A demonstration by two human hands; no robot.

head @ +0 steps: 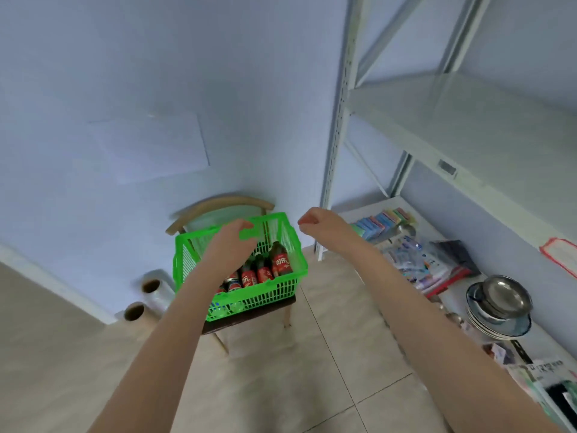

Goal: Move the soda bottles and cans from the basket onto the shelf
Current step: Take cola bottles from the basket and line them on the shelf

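A green plastic basket [282, 287] stands on a chair seat. Inside it are red-labelled soda bottles [280, 260] standing upright, and cans [232, 284] lying lower at the left. My left hand [229, 245] hangs over the basket, fingers curled down near the far rim and a green handle piece; blur hides whether it grips anything. My right hand [315, 221] hovers to the right of the basket at rim height, fingers curled into a loose fist with nothing in it. The white metal shelf [468, 126] rises at the right, and its middle board is bare.
A wooden chair [218, 203] carries the basket against the wall. The shelf's lower board [396, 203] holds coloured packets [384, 221], plastic bags and stacked metal bowls [499, 303]. Two rolls of plastic film [153, 287] lie on the floor at the left. Tiled floor lies between me and the chair.
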